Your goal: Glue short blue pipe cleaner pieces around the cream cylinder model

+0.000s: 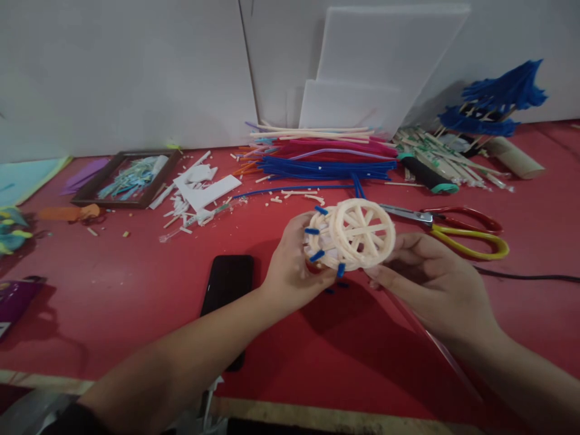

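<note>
A round cream-coloured pipe-cleaner craft [362, 232], with a spoked wheel-like face and short blue stubs around its side, is held above the table. My left hand [287, 263] wraps its left side, thumb underneath and the fingers partly hidden behind it. At the lower right rim, my right hand [435, 284] is closed, with thumb and curled fingertips pinching the edge. Just beyond that hand lie scissors [471, 232] with one red and one yellow handle. A black phone [229, 284] rests on the table left of the craft, partly covered by my left forearm.
Along the wall are bundles of blue pipe cleaners [326, 169] and red ones [335, 148]. White scraps [203, 187], a brown frame [124, 178], wrapped sticks [435, 160], a cardboard tube [516, 158] and a blue roofed model [492, 99] surround the work area. A black cable [525, 275] runs right.
</note>
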Available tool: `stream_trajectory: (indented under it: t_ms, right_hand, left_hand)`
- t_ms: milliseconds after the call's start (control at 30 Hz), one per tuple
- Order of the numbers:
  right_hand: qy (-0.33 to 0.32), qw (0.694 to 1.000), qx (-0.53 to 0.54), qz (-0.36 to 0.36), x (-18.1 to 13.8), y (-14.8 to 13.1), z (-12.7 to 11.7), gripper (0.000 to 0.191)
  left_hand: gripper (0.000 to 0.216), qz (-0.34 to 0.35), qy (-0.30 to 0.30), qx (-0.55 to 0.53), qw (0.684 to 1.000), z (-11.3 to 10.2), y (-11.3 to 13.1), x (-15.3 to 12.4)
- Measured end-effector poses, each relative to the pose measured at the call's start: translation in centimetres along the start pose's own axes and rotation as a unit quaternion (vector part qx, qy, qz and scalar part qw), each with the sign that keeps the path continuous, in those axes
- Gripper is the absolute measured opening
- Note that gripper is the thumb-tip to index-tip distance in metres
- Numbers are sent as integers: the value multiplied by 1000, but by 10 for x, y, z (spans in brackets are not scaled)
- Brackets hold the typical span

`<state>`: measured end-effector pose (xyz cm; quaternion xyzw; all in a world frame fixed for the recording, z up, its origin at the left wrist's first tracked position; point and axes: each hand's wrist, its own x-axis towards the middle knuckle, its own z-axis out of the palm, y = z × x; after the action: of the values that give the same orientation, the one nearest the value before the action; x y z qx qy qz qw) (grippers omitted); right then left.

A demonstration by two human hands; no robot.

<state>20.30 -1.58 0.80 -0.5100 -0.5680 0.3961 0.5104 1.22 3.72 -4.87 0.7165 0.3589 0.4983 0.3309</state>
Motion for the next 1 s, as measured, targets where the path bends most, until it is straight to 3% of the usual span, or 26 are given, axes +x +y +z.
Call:
stream_trajectory:
  t_ms: [200,333,400,467,567,800,1000]
  right_hand:
    - [5,999,-24,-30,-2,-1,1,22]
    - [43,984,-98,-141,-6,3,-1,16]
    - [49,953,-187,-235,-6,4,-4,16]
    - [36,900,-278,-333,-5,4,-9,25]
    - [13,844,-336,-418,-4,2,-16,44]
    - [-11,844,-323,-429,-4,2,-19,73]
    - [-12,842,-323,-433,-1,3,-20,66]
  left_hand:
    - [81,-17,-5,-16,1000,1,1,1]
    - [77,-46,-3,-68,997,2,11,3]
    - [69,-87,-30,-127,988,2,20,5]
    - [65,-123,-50,-165,977,1,28,6]
    - [66,-126,-57,-181,974,0,35,8]
    - [67,-110,-80,-135,981,-4,38,8]
    - [67,-90,-79,-132,984,-3,37,9]
